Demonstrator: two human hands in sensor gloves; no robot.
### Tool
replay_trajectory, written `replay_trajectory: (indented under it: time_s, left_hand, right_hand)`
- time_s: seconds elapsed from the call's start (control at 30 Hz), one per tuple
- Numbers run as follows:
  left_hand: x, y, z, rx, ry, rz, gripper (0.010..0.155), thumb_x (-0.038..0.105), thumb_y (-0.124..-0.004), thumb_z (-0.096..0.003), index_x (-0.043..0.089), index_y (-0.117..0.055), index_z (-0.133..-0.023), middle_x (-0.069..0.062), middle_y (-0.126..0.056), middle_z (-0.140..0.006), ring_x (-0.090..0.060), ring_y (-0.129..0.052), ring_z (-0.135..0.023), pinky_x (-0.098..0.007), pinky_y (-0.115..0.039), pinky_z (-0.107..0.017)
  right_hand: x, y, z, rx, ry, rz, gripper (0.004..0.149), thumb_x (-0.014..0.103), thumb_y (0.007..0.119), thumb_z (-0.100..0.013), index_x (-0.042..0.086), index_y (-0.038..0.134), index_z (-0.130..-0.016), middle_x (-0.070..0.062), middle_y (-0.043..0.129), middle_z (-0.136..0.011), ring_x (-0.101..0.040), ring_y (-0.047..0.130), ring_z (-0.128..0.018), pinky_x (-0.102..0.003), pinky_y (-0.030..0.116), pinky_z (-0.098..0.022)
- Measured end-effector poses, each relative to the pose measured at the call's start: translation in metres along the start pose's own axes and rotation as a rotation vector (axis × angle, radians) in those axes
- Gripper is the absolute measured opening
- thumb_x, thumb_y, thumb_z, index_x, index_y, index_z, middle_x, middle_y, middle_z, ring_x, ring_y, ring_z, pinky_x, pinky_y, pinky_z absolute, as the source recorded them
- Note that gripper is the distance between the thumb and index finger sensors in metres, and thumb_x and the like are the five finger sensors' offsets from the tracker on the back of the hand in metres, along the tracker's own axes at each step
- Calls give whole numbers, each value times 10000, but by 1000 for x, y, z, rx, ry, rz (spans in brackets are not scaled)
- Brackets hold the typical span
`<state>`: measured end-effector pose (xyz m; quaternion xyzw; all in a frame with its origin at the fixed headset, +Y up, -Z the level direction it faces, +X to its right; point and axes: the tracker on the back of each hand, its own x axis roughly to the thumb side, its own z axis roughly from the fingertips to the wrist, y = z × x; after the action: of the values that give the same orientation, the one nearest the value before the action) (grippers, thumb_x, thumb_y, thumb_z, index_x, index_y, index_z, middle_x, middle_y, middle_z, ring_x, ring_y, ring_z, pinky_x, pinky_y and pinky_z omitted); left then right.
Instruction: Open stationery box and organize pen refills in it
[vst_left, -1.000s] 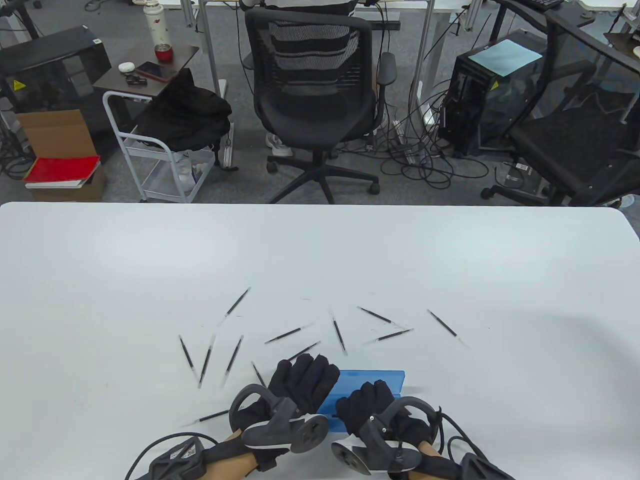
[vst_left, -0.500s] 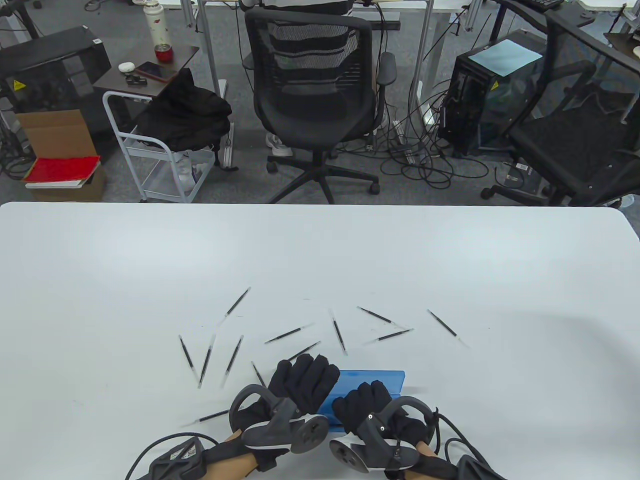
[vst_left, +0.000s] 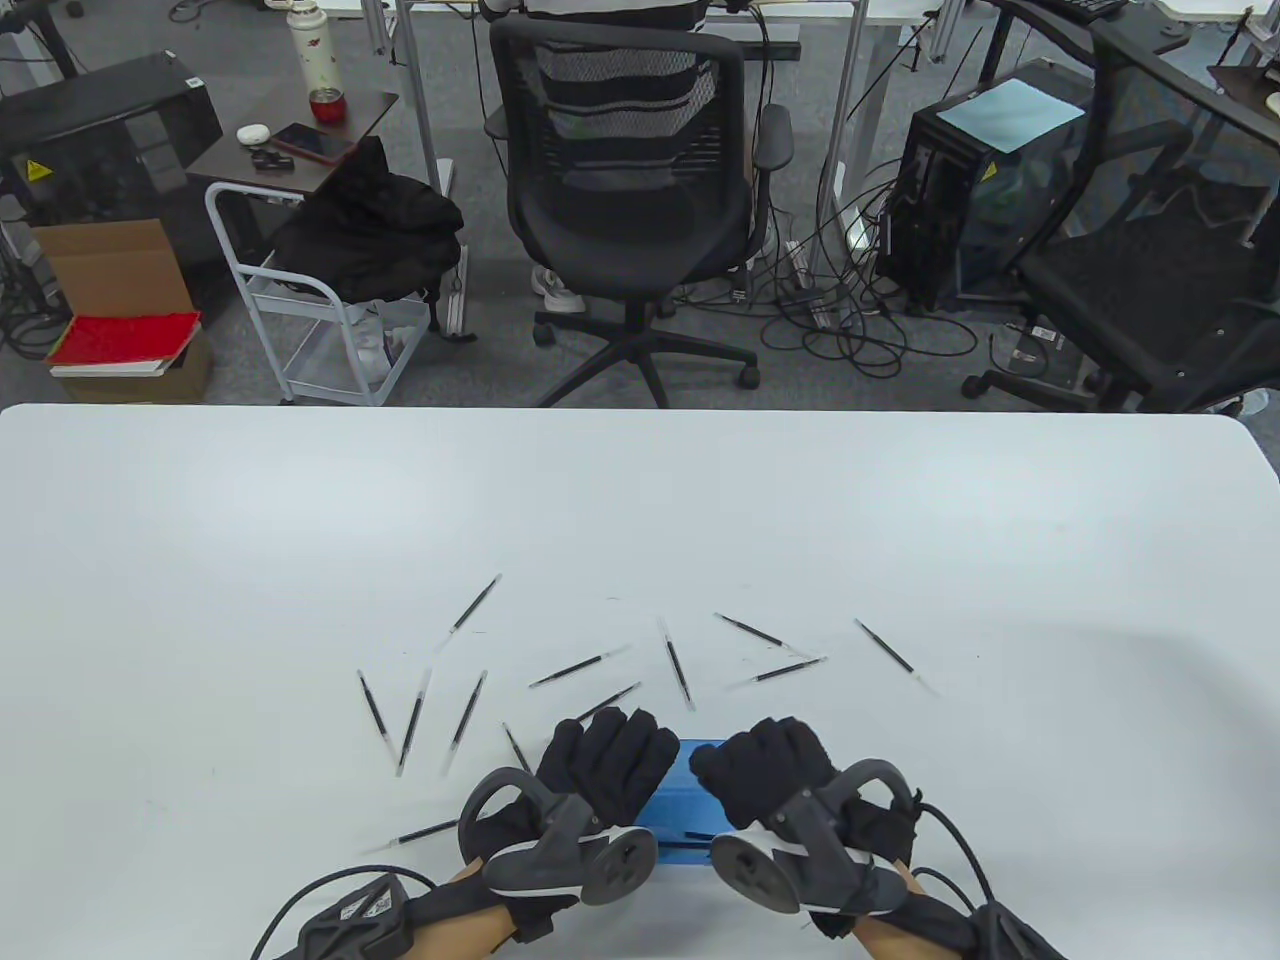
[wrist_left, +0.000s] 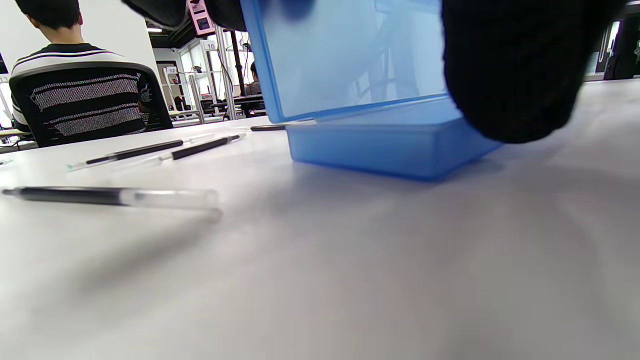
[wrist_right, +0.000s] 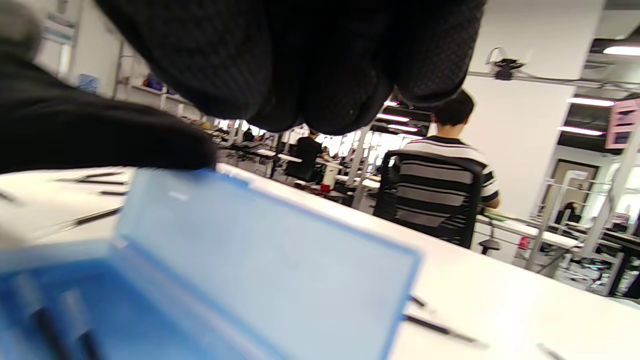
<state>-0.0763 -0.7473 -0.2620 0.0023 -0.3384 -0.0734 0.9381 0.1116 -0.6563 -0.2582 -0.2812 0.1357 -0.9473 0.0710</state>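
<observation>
Table view: blue stationery box (vst_left: 685, 800) sits at the near edge of the white table (vst_left: 640, 500), between both gloves. Left hand (vst_left: 605, 760) has fingers curled over the box's left end. Right hand (vst_left: 765, 775) covers the right part, fingers bent over the far edge; grip on the lid can't be confirmed from here. Pen refills (vst_left: 680, 675) lie scattered beyond and left of the box, well apart from each other.

Left wrist view: box lid (wrist_left: 345, 55) stands raised above the tray (wrist_left: 390, 142), a gloved finger (wrist_left: 510, 70) against its right side. One refill (wrist_left: 115, 196) lies close, more behind.

Right wrist view: lid (wrist_right: 270, 270) upright, blurred; left-hand fingers (wrist_right: 100, 140) hold its top corner. Dark refills (wrist_right: 65, 320) show inside the tray. Right fingers hang above, touching nothing visible.
</observation>
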Motion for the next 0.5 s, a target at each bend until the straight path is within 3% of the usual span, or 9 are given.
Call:
replay_trajectory:
  time_s: [0.2,0.5]
  left_hand:
    - [0,0,0,3,0,-4,1143,629,-821,-448,149,-101,-1195,-168,-161,-1286,-491,-347,-1183,-684,-448,-831]
    - [0,0,0,6,0,-5,1142,629,-820,-448,150,-101,-1195,-165,-161,-1286,-489,-348,-1183,-684,-450,-831]
  right_hand:
    - [-46,8,-22,51,154,-22,520,288,896,-470,234,746,-964,-2,976,-823,-291,975,-725,-557,766,-679]
    - [-79,72,-62,197,211,8,530,284,902,-466,245,743,-969,-8,971,-858,-300,967,-768,-554,758,-690]
